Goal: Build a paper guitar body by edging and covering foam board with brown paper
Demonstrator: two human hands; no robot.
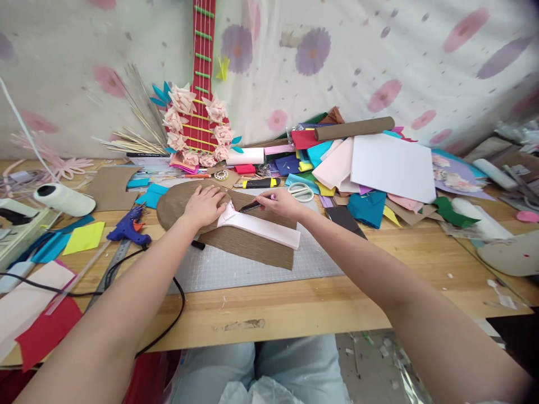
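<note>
Two bare hands work over a grey gridded cutting mat (236,277). The left hand (206,209) lies palm down, fingers spread and gripping nothing, on a rounded brown piece of grained, stiff-looking material (174,206). A long white neck-shaped strip of paper or card (265,229) begins right beside the left hand's fingers and runs off to its right, passing on the near side of the right hand (278,203). Under that strip, a straight-edged brown sheet of grained paper (261,251) spreads out to the right of the left hand.

The right hand pinches a slim black pen-like tool (250,207), its tip aimed back toward the left hand, close to the strip's far edge — whether it touches is too small to tell.

The strip's square end, well away from the left hand, has nothing visibly pressing on it, so a sideways push from the tool could swing it askew. The brown sheet could creep too, if the left hand bears only on the rounded piece. Just beyond the right hand sit white-handled scissors (300,192), which a wide wrist sweep might knock. Beside the left forearm loops a thin black cable (182,297) — snagging it could tug the blue glue gun (129,226) left of that hand.
</note>
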